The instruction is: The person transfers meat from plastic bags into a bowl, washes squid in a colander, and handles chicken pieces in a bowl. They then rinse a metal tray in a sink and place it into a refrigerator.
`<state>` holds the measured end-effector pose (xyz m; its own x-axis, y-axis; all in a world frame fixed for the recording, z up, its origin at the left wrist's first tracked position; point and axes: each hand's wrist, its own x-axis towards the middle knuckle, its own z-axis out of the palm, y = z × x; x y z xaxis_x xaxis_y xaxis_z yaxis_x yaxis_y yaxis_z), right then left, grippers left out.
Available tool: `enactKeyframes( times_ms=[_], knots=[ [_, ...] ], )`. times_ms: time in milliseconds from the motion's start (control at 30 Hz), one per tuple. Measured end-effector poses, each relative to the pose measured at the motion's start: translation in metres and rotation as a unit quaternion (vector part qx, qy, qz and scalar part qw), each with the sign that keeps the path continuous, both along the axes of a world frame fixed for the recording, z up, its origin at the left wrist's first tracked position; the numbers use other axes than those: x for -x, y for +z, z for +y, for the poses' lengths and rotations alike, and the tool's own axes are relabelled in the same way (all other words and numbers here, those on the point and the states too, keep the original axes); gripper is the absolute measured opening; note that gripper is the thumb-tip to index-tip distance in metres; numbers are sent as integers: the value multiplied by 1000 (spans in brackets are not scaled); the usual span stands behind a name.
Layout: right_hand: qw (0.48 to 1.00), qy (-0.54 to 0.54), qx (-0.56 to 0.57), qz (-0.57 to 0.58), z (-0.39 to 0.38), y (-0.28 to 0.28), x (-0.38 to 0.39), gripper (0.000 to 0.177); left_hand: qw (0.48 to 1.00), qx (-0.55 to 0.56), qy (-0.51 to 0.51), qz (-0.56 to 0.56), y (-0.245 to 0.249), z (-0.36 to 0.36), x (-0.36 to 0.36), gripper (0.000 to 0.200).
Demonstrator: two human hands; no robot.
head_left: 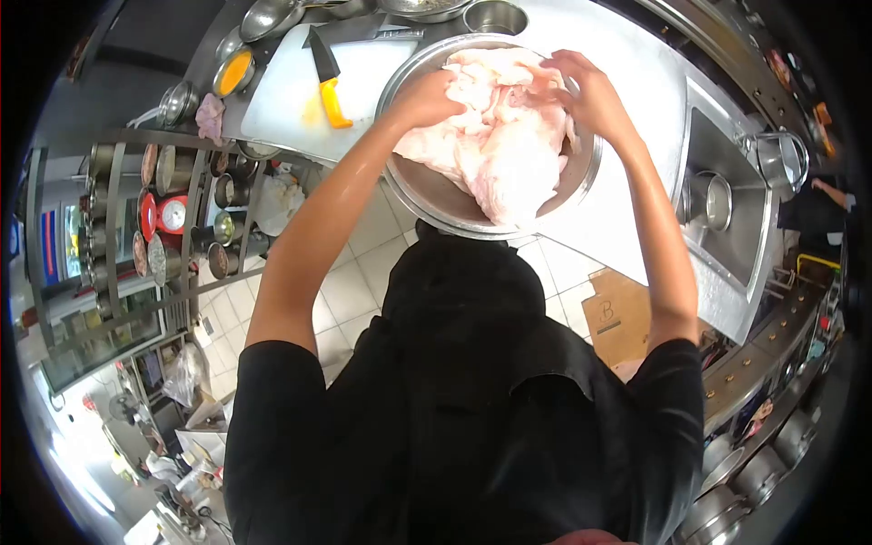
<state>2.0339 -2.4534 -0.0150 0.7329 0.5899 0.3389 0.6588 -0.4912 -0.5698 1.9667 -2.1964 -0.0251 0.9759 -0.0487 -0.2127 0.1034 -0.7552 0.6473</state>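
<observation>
Fingers (pixel 560 64) of left hand (pixel 431 98) and right hand (pixel 595 98) touch meat (pixel 513 154) between them.

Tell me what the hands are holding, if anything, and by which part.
Left hand and right hand touch the raw meat on opposite sides of its far end; whether they grip it cannot be told.

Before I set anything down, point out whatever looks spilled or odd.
A yellow smear marks the white cutting board beside the yellow-handled, dark-bladed knife; it looks like a small spill, though its source is unclear.
</observation>
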Motion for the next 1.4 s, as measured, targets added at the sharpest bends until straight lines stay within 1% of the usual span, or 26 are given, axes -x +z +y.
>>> enactKeyframes(
  times_ms=[33,100,133,167,233,267,300,400,433,500,533,567,633,700,767,800,867,900,967,1000,1067,1133,1200,1267,1333,1400],
  knots=[
    [1000,-11,-10,3,-5,25,28,33,997,65,0,-49,18,4,22,46],
    [984,-31,-109,135,-10,66,98,34,972,88,30,-218,46,12,72,40],
    [985,-29,-106,131,-12,62,110,34,969,89,42,-228,53,21,100,37],
    [995,-26,-48,85,-12,49,120,34,965,90,54,-240,55,33,125,34],
    [999,-23,25,30,0,28,118,32,946,198,189,-175,18,60,175,29],
    [997,-48,17,54,13,23,108,36,943,202,209,-163,-1,72,200,27],
    [993,-109,31,-34,24,-1,88,45,938,207,229,-159,-21,83,220,24],
    [982,-83,73,-153,54,-26,8,70,945,191,236,-121,-70,110,286,24],
    [990,-64,102,-68,57,-36,-12,63,952,170,232,-104,-76,119,309,26],
    [984,-72,159,-41,69,-15,-8,56,973,83,202,-69,-76,135,354,31],
    [974,-79,211,-11,75,-4,-6,49,968,97,225,-44,-86,146,384,33],
    [972,-77,222,-20,74,-4,-11,49,962,113,250,-22,-102,156,414,35],
    [972,-58,209,-94,62,-20,-24,31,930,146,336,4,-124,166,466,32],
    [976,-100,174,-80,54,-20,-34,27,920,153,358,35,-139,175,509,31],
    [978,-170,100,-67,55,-23,-43,19,910,152,379,64,-149,180,528,29],
    [977,-176,101,-67,60,-16,-40,19,910,159,376,68,-152,183,532,28],
    [950,-156,227,-150,73,1,-32,21,913,164,365,74,-156,187,530,27],
    [949,-162,226,-149,71,0,-38,21,926,157,337,63,-159,190,522,27],
    [971,-169,93,-144,70,-5,-55,21,938,147,310,50,-157,192,503,27],
    [971,-167,91,-144,71,1,-52,21,938,151,310,21,-151,191,491,26],
    [993,2,58,106,78,31,-28,18,934,155,322,-12,-152,183,482,25],
    [994,67,79,22,76,52,15,16,887,227,398,-48,-160,167,479,25],
    [992,-1,113,48,71,76,66,16,883,206,418,-60,-171,135,493,27],
    [977,-93,160,106,61,58,82,17,834,271,481,9,-223,104,539,30],
    [969,-14,231,-87,39,14,97,18,822,266,491,116,-251,61,588,30],
    [992,51,118,-16,80,51,157,25,790,353,494,83,-327,22,687,27]
  ],
)
